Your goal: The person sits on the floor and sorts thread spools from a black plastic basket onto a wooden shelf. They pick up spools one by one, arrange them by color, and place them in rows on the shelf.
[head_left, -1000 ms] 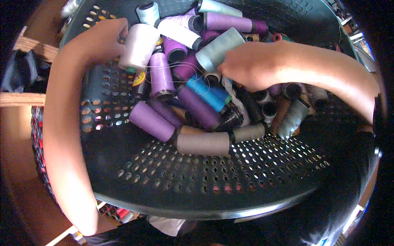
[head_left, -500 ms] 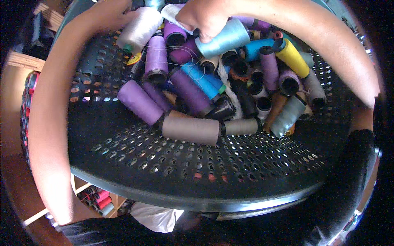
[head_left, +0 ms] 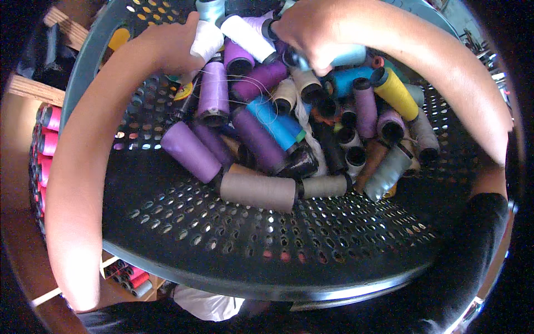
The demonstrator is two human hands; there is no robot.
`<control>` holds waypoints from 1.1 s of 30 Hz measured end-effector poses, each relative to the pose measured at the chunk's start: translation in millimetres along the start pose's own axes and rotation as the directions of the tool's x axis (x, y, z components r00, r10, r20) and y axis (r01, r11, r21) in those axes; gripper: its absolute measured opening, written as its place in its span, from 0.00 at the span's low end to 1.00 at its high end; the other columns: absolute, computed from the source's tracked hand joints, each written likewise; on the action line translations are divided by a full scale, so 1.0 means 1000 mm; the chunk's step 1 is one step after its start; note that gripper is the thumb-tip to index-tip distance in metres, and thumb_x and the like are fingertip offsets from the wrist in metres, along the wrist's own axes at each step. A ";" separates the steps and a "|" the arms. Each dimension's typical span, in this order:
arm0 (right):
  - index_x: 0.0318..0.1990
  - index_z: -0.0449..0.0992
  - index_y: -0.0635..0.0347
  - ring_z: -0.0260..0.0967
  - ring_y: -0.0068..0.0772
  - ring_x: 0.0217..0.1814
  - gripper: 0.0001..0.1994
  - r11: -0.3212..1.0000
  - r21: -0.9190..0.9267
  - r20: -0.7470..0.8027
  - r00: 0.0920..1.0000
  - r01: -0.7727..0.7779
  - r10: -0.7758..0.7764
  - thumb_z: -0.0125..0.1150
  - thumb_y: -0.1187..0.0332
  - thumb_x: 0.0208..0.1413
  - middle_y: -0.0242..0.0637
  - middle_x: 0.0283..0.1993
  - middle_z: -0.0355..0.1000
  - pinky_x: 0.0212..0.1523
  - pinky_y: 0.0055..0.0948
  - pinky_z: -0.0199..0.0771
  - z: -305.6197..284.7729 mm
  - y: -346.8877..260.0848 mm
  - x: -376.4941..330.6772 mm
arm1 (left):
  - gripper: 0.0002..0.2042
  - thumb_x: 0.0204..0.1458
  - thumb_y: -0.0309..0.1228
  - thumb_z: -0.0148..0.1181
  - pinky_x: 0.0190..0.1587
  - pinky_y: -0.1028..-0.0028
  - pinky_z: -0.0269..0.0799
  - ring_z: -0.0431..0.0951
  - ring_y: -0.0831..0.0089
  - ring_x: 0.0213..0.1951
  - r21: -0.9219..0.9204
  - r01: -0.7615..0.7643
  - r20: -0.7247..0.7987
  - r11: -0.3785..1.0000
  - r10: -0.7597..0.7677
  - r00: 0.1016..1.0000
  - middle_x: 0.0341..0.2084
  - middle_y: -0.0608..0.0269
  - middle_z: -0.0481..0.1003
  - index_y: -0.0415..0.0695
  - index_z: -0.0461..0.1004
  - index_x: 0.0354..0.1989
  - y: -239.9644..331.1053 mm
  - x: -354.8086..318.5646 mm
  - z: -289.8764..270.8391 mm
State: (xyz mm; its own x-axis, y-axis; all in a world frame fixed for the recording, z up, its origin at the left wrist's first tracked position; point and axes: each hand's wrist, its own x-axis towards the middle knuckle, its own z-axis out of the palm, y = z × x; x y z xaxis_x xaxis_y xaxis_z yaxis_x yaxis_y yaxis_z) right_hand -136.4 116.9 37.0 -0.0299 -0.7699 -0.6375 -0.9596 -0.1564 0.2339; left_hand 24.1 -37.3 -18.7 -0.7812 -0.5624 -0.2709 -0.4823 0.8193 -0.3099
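Observation:
My left hand is closed around a white thread spool at the upper left of the pile. At the upper middle, my right hand reaches over a light blue thread cone, fingers curled down around it; the hand hides its middle. Between the hands lies another white spool, tilted, beside a lilac one. Loose pale thread loops across the lilac spool and the blue spool. A yellow spool lies below my right forearm.
The spools lie heaped in a large dark perforated plastic basket with a curved rim. A grey-brown spool sits at the pile's near edge. Outside the basket on the left, pink spools stand on wooden shelving.
My right hand has moved right, off the white spool and onto the light blue cone, which has shifted right. My left hand and its white spool have moved slightly right and down.

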 end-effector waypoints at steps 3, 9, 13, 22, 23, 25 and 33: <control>0.46 0.84 0.66 0.79 0.47 0.50 0.21 0.982 -0.110 0.172 0.971 -0.151 0.169 0.73 0.64 0.43 0.51 0.49 0.81 0.49 0.40 0.80 -0.007 0.011 -0.014 | 0.45 0.47 0.46 0.66 0.57 0.54 0.75 0.81 0.45 0.52 -0.044 -0.026 -0.048 0.999 0.024 0.999 0.50 0.36 0.79 0.34 0.53 0.69 0.011 0.003 -0.016; 0.45 0.85 0.63 0.79 0.48 0.51 0.18 0.989 -0.122 0.016 0.996 -0.087 0.089 0.71 0.65 0.45 0.50 0.50 0.81 0.50 0.41 0.79 0.005 0.015 -0.003 | 0.46 0.48 0.48 0.67 0.62 0.57 0.72 0.76 0.45 0.59 0.040 -0.052 -0.154 0.998 0.058 0.986 0.58 0.35 0.73 0.34 0.53 0.70 0.002 0.008 -0.008; 0.45 0.85 0.62 0.79 0.49 0.52 0.18 0.993 -0.122 -0.052 0.999 -0.005 -0.001 0.70 0.64 0.47 0.49 0.49 0.81 0.51 0.41 0.79 0.015 0.015 0.007 | 0.43 0.49 0.48 0.68 0.63 0.58 0.71 0.74 0.45 0.60 0.013 -0.100 -0.196 0.995 0.101 0.975 0.59 0.36 0.72 0.34 0.57 0.68 -0.004 0.005 -0.007; 0.45 0.84 0.62 0.79 0.48 0.51 0.15 0.999 -0.037 -0.105 0.994 -0.006 0.002 0.65 0.64 0.54 0.48 0.47 0.81 0.49 0.41 0.79 0.051 0.012 0.002 | 0.49 0.30 0.45 0.82 0.61 0.56 0.72 0.74 0.45 0.59 0.002 -0.259 -0.152 0.966 0.257 0.955 0.56 0.40 0.72 0.38 0.60 0.61 -0.008 0.011 -0.010; 0.45 0.83 0.63 0.79 0.47 0.49 0.14 0.998 -0.067 -0.133 0.991 -0.021 0.012 0.62 0.66 0.55 0.49 0.46 0.81 0.47 0.41 0.79 0.052 0.005 0.001 | 0.52 0.27 0.45 0.83 0.60 0.56 0.73 0.75 0.45 0.59 0.060 -0.292 -0.189 0.955 0.298 0.936 0.57 0.40 0.71 0.37 0.59 0.62 -0.010 0.011 -0.007; 0.46 0.82 0.64 0.79 0.46 0.46 0.13 0.990 -0.142 -0.216 0.976 0.003 -0.034 0.57 0.69 0.59 0.50 0.44 0.81 0.44 0.41 0.80 0.048 -0.013 0.013 | 0.58 0.22 0.45 0.85 0.61 0.54 0.73 0.73 0.45 0.61 0.117 -0.163 -0.112 0.980 0.176 0.978 0.60 0.42 0.68 0.40 0.55 0.64 -0.011 -0.001 -0.003; 0.30 0.82 0.60 0.81 0.49 0.40 0.05 0.891 -0.112 -0.421 0.792 0.439 -0.443 0.63 0.68 0.50 0.46 0.34 0.80 0.41 0.45 0.82 0.126 -0.017 -0.042 | 0.61 0.20 0.40 0.87 0.60 0.54 0.73 0.72 0.44 0.62 0.068 -0.158 -0.095 0.985 0.164 0.982 0.61 0.44 0.66 0.42 0.52 0.68 -0.008 0.014 -0.009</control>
State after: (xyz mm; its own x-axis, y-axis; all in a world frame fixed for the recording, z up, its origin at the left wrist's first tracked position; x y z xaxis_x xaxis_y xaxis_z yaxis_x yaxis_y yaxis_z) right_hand -153.6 230.2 -32.7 0.5189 -0.8006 -0.2997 -0.8371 -0.5469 0.0113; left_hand 13.9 -50.5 -12.0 -0.8838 -0.4075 -0.2301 -0.3252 0.8884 -0.3242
